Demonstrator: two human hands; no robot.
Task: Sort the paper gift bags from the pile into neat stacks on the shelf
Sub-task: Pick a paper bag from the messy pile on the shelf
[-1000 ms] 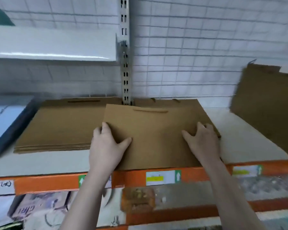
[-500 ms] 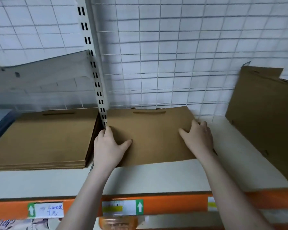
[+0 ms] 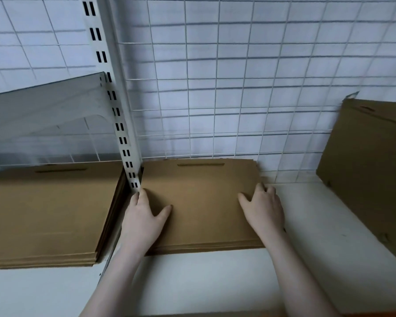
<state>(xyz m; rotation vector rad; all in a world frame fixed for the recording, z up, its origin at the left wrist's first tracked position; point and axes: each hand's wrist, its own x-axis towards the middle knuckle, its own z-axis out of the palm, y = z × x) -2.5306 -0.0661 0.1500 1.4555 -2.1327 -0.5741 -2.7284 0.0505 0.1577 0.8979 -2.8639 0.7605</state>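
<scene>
Nearest: white shelf, bare along its front edge. Just beyond, left hand laid flat on the near-left corner of the right stack of paper bags, fingers straight along the stack's left edge, thumb spread across the top bag. Right hand likewise flat on the stack's right edge, fingers extended and slightly bent over the side, thumb on top; neither hand gripping, both pressing. Stack lying flat between the two hands, long axis running left to right, handle slot on the far side, back edge close against the wire grid wall. Left edge of the stack just beside the slotted white upright; left hand the nearer to that upright. Near edge of the stack showing several slightly stepped layers, so squaring judged not quite finished; any further push judged to run straight away from the hands, toward the grid. Left of the upright: second, thicker stack of bags, flat, same orientation. Far right of the right stack, well apart: brown bags leaning upright against the wall, probably the unsorted pile.
</scene>
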